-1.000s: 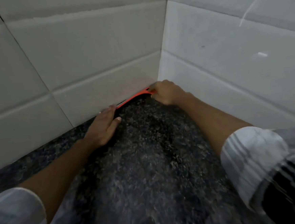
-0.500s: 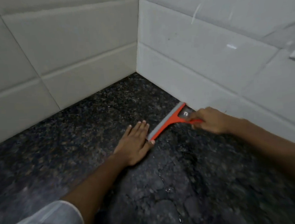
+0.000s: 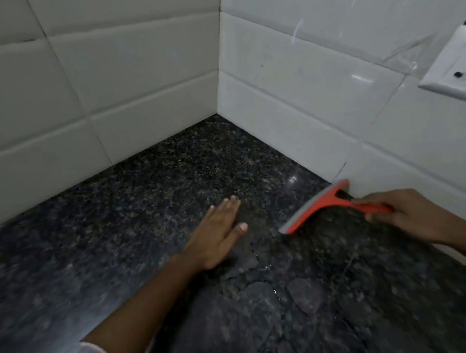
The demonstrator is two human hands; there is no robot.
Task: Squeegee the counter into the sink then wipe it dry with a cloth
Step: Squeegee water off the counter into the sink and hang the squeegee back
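**Now Pull the Squeegee Along the Wet Counter**

Head view: your right hand [image 3: 407,214] is closed around the thin orange handle of the squeegee [image 3: 319,205]. That is the right place to hold it. The squeegee looks light and made of stiff plastic, with a grey edge that is likely soft rubber. Its blade rests on the dark speckled counter [image 3: 150,199], and its far end is right up against the white tiled wall [image 3: 303,87] on your right. A wet handle may slip, so hold it firmly.

Your left hand [image 3: 216,233] lies open and flat on the counter, near the squeegee but not touching it. It holds nothing.

Water sits in patches on the counter close to you, so the stone is probably slippery there. The stone itself looks hard and heavy and will not bend.

A white wall socket [image 3: 457,69] sits on the wall at the far right. Keep water away from it.

You cannot see the sink or the cloth in this view.

No brand, label or writing can be read anywhere.
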